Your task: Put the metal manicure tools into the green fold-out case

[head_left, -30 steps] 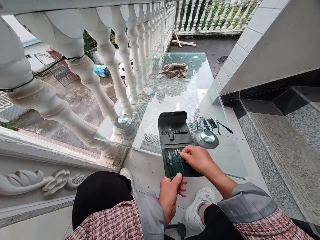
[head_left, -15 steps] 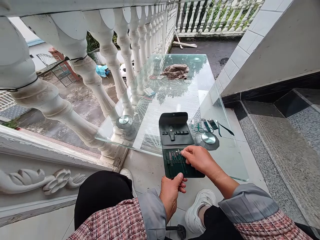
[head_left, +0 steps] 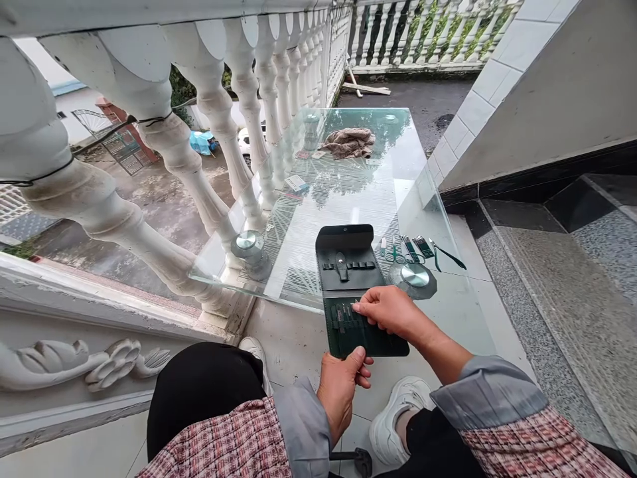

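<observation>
An open black-green leather manicure case lies on a glass tabletop, its upper flap holding empty-looking loops and a single metal tool. My left hand grips the near edge of the lower flap, thumb on top. My right hand rests over the slim steel tools in that flap, hiding several, and I cannot tell whether it pinches one. Beyond the case lie green-handled scissors, nail clippers, and green-handled pliers.
Round steel glass standoffs sit under or on the glass. A crumpled brown cloth and a small box lie farther along it. A white balustrade runs along the left, a tiled wall and steps on the right.
My right hand has slid up and left across the tools, covering more of them. The lower flap sits slightly differently under my left hand.
</observation>
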`<state>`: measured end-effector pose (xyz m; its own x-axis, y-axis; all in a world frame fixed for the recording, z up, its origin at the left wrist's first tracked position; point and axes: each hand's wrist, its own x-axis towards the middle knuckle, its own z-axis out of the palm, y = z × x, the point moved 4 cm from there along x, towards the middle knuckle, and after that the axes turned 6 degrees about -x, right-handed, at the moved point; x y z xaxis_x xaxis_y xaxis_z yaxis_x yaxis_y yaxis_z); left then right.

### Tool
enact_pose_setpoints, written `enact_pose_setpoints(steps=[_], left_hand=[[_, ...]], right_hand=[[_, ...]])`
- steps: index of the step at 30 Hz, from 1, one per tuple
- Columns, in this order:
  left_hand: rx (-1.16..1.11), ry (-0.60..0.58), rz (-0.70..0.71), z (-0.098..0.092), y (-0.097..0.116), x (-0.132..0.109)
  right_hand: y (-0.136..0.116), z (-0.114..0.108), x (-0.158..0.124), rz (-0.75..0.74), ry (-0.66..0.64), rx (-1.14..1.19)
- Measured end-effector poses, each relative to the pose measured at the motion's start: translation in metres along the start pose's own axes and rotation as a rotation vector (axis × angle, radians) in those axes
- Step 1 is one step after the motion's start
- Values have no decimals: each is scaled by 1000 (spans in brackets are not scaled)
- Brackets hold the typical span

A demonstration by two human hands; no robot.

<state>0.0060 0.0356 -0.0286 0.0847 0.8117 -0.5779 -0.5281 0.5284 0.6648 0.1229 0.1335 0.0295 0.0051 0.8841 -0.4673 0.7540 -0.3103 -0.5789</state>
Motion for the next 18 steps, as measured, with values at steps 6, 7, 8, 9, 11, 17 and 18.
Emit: enact_pose_setpoints(steps=[6,7,8,9,11,17,18], left_hand=[[8,-6,6,1,1,-2],[12,-3,5,1,1,-2],[16,0,3,1,1,-2],[18,4,4,0,1,-2],[23,7,7,0,0,-1],[45,0,4,-1,-3,-3],[44,-3,6,-1,-3,-3]], right_hand=[[0,2,-2,7,-15,46],[0,2,-2,4,-12,48],[0,2,-2,1,-8,47],[0,2,-2,-4,-1,44],[0,1,-1,-18,20,36],[1,-5,6,-50,100,54],[2,-7,7,-50,109,63]])
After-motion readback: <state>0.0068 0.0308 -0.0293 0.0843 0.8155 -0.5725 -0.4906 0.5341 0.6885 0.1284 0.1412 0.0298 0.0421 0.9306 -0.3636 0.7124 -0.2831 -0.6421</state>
